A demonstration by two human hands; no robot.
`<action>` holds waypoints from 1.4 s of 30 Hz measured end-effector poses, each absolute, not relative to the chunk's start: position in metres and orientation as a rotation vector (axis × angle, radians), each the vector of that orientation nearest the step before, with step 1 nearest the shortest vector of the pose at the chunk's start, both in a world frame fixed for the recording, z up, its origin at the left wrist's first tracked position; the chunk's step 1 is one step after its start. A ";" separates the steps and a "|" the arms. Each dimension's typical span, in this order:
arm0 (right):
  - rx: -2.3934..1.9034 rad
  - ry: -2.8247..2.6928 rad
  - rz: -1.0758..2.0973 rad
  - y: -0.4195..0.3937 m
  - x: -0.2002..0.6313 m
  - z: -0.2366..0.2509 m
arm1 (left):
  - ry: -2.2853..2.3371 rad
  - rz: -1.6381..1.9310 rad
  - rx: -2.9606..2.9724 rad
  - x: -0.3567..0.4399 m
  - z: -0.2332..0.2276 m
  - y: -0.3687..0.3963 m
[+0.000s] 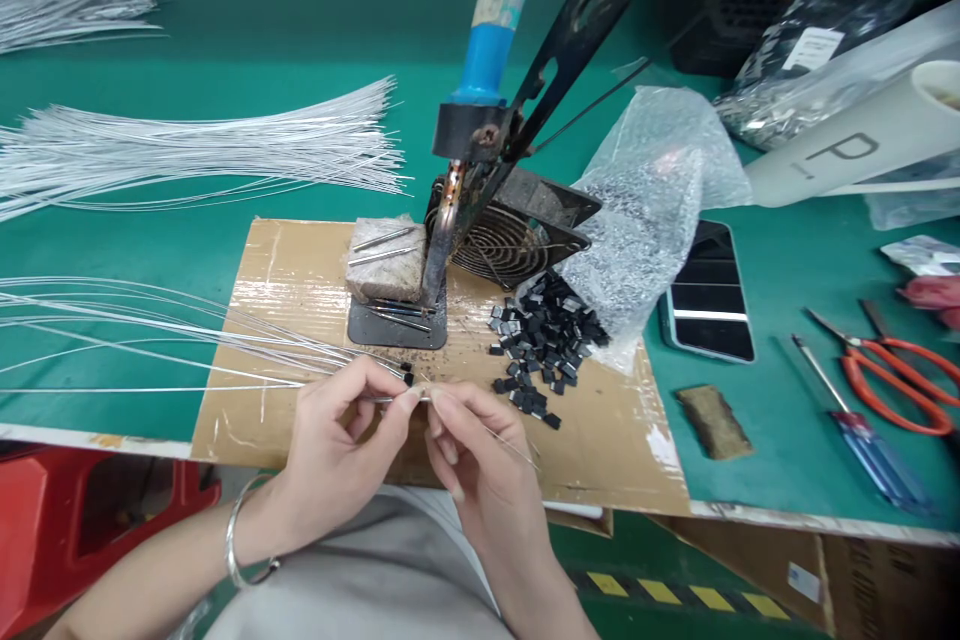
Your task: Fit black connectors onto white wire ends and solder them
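Left hand (341,430) raised over the near edge of the cardboard sheet (300,270), palm turned inward, thumb and forefinger pinched on a thin silver wire (225,360) at its end; a small black piece (408,378) sits at the fingertips, whether on the wire I cannot tell; metal bangle (244,540) on that wrist. Right hand (469,435) meets it fingertip to fingertip, fingers curled, pinching the same wire just beside the left grip. Loose black parts (544,335) heaped near, right of the hands; mounted soldering iron (491,30) stands behind.
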State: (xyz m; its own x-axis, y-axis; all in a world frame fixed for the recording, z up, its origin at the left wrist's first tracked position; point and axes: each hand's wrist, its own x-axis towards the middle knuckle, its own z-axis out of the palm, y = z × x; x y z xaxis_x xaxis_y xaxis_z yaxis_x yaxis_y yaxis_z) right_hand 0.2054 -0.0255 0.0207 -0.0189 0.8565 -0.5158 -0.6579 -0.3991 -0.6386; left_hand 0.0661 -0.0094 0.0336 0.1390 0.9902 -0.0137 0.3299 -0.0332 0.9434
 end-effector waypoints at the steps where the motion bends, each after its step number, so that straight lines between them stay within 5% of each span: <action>1: -1.074 -0.265 1.679 -0.026 0.206 0.021 | 1.342 0.928 1.524 0.066 0.034 -0.009; 42: -1.148 -0.581 1.412 -0.031 0.207 0.015 | 1.331 1.052 1.324 0.069 0.037 -0.003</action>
State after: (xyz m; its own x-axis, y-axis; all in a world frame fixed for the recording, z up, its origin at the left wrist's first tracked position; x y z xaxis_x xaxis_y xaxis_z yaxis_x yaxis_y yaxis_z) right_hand 0.2070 -0.0306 0.0155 0.1482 0.9407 -0.3053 -0.4531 -0.2098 -0.8664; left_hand 0.0690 -0.0029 0.0371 0.0377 0.9980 -0.0514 0.1807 0.0437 0.9826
